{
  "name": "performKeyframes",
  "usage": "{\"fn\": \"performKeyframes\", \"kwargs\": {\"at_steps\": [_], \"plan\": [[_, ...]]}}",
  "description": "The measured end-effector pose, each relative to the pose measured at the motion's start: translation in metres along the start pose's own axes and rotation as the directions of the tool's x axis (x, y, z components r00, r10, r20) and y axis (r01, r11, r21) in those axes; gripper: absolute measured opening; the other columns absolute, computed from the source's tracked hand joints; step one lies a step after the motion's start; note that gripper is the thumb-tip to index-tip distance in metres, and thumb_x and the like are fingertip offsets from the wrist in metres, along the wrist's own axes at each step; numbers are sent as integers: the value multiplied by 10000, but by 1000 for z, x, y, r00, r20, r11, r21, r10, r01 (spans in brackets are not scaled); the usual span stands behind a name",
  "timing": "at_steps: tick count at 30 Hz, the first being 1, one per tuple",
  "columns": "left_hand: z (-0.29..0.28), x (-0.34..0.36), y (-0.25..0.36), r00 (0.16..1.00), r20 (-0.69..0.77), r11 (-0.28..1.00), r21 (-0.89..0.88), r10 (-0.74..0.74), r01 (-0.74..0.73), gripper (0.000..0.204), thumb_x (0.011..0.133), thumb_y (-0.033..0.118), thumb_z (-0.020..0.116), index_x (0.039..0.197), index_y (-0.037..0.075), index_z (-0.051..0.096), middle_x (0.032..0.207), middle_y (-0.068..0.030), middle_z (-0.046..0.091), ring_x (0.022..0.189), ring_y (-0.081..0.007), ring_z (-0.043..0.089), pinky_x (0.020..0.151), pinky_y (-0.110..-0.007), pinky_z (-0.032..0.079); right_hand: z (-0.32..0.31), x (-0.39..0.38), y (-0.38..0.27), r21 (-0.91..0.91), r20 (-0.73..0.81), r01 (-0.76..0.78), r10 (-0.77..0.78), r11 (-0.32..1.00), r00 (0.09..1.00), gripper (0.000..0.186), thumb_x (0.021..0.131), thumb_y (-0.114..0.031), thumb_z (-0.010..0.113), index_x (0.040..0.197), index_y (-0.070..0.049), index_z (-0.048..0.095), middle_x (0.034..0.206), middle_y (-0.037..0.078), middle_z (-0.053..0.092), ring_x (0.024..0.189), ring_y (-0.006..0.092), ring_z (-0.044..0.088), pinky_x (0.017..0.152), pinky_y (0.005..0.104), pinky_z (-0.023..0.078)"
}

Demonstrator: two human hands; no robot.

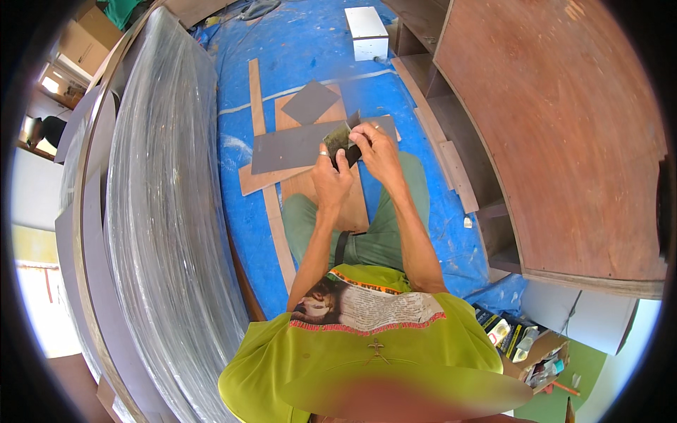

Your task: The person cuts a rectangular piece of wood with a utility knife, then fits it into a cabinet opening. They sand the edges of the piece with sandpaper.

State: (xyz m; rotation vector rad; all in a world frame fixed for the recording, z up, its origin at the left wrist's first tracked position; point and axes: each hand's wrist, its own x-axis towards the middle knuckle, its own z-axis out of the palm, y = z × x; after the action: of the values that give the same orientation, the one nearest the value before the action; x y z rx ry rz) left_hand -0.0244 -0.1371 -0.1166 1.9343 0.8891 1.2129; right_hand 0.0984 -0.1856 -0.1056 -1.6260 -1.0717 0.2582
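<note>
Both hands are raised over my lap around a small dark sheet (337, 139), olive and blotchy on one face and bent or folded. I cannot make out its material. My left hand (333, 180) grips its lower edge with thumb and fingers, a ring on one finger. My right hand (379, 151) pinches its upper right edge and also wears a ring. Beneath and beyond the hands lies a long grey board (282, 149). A smaller grey panel (309, 103) rests at an angle on a brown wooden board (340, 101) farther off.
Blue sheeting (240, 84) covers the floor. Wooden strips (255, 88) lie on it. Plastic-wrapped panels (159, 176) stand at the left; a brown wooden cabinet (557, 134) flanks the right. A white box (367, 32) sits far off, and a cardboard carton (539, 356) lies at lower right.
</note>
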Motion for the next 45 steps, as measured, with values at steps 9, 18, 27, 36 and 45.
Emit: {"fn": "performKeyframes", "kwargs": {"at_steps": [9,18,27,36,45], "plan": [[2,2,-2,999,8,994,-103,36,-35,336,914,93,593,1206,-72,580,850,-239,681,697,-351,672,621,-417,507,22,4,3,398,-185,106,-33,911,982,214,1050,-212,490,1003,-25,583,1001,58,640,882,133,548,826,296,463],[-2,-2,-7,1000,29,1000,19,11,-11,420,907,116,614,1210,-168,555,839,-315,655,726,-408,682,602,-441,512,29,8,16,476,-7,-88,103,875,995,171,1068,-192,446,967,-86,535,804,-21,492,743,56,413,663,231,363],[-4,-2,-2,997,5,988,137,71,-71,403,897,116,625,1184,-161,572,799,-300,645,668,-409,659,556,-447,498,7,7,2,310,158,-128,82,942,984,209,987,-239,609,1007,-43,539,775,1,551,655,78,452,551,287,367],[-12,11,-4,998,-4,998,-8,-57,57,326,910,103,603,1160,-106,576,793,-275,659,712,-407,673,566,-439,497,-9,6,-18,-105,167,109,-91,988,982,154,966,-162,613,964,-13,652,975,69,629,822,190,586,702,350,459],[-10,11,3,1000,14,995,-98,-24,26,316,918,113,598,1166,-82,581,813,-249,671,688,-372,670,596,-418,501,27,4,3,438,-145,118,-60,891,988,164,1048,-200,494,1002,-54,553,968,33,632,899,126,553,819,308,466]]}}
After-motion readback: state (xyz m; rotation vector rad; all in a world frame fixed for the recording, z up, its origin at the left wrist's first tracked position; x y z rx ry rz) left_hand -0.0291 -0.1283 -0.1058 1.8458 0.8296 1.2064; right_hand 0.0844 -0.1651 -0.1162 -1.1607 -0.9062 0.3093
